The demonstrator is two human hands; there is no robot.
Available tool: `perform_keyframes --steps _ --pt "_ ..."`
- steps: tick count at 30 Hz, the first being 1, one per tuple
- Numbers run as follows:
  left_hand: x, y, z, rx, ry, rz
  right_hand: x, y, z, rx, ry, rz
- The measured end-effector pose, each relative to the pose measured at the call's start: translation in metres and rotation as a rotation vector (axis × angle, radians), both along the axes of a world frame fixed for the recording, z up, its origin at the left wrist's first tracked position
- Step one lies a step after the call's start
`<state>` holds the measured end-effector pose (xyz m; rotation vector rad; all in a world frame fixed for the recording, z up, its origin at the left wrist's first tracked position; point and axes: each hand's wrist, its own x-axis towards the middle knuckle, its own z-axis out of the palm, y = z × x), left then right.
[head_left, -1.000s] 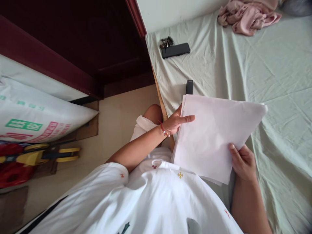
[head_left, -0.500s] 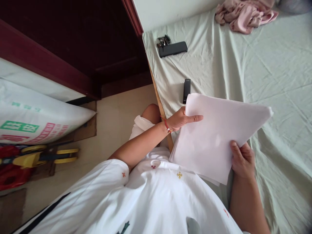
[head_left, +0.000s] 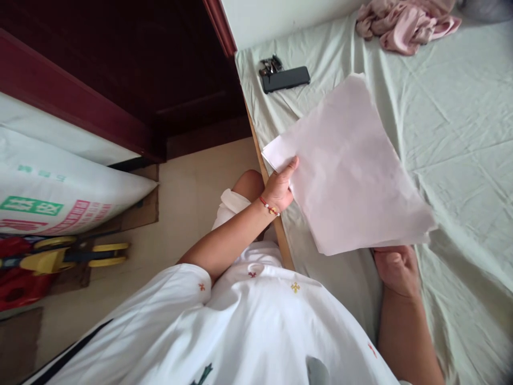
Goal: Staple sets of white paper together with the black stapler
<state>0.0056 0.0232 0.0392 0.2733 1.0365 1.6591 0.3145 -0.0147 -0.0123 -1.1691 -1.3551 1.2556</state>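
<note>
A stack of white paper sheets (head_left: 352,171) is raised over the pale green bedsheet, its plain face towards me. My left hand (head_left: 280,187), with a red beaded bracelet at the wrist, grips the stack's left edge, thumb on top and fingers hidden beneath. At the lower right edge is my right hand (head_left: 396,267), its fingers partly behind the paper; whether it grips or only touches the sheets cannot be made out. A black phone (head_left: 286,79) lies beyond the stack, beside a bunch of keys (head_left: 271,65).
Pink cloth (head_left: 404,24) lies crumpled on the pale green sheet (head_left: 460,117) at the back. On the floor at the left are a printed white sack (head_left: 68,182) and a red and yellow object (head_left: 44,262). A dark red door stands behind.
The paper stack has turned and swung up and away from me, now covering the small black object. My left hand has shifted slightly left and up; my right thumb no longer lies on the paper.
</note>
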Motion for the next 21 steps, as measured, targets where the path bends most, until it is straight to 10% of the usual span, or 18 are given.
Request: perform_keyframes --steps 5,11,17,21 --pt "0.009 -0.003 0.008 0.021 0.002 -0.086 -0.015 -0.004 0.007 0.028 -0.113 -0.196" --pt "-0.05 -0.004 0.032 0.045 0.25 -0.146 -0.024 0.001 0.018 0.071 0.164 -0.354" --pt "-0.059 -0.018 0.028 0.009 0.416 -0.475 -0.014 -0.001 0.015 0.008 0.189 -0.304" --pt "-0.048 -0.019 0.019 -0.024 0.41 -0.366 -0.012 -0.003 0.01 -0.035 -0.034 -0.166"
